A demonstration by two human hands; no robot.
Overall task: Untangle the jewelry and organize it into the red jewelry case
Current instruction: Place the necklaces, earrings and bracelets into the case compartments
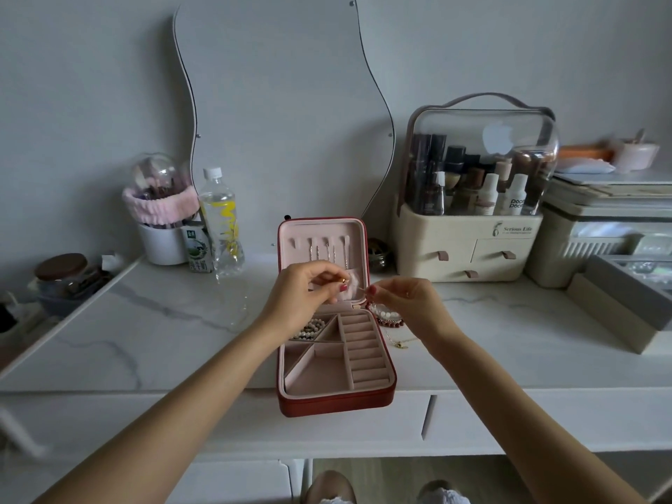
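The red jewelry case (374,396) lies open on the white desk, its pink lid upright with several chains hanging from the hooks. A beaded bracelet (311,328) sits in the top-left compartment. My left hand (309,289) pinches a small gold piece in front of the lid. My right hand (403,298) pinches the other end of a thin chain (360,286) stretched between both hands. A red and pearl bracelet pile (388,317) lies just right of the case. A gold necklace (400,343) lies on the desk below it.
A cream cosmetics organizer (469,245) with a clear dome stands at the back right. A water bottle (220,227), a milk carton and a white cup with a pink headband stand at the back left. A grey box (625,307) sits at the right.
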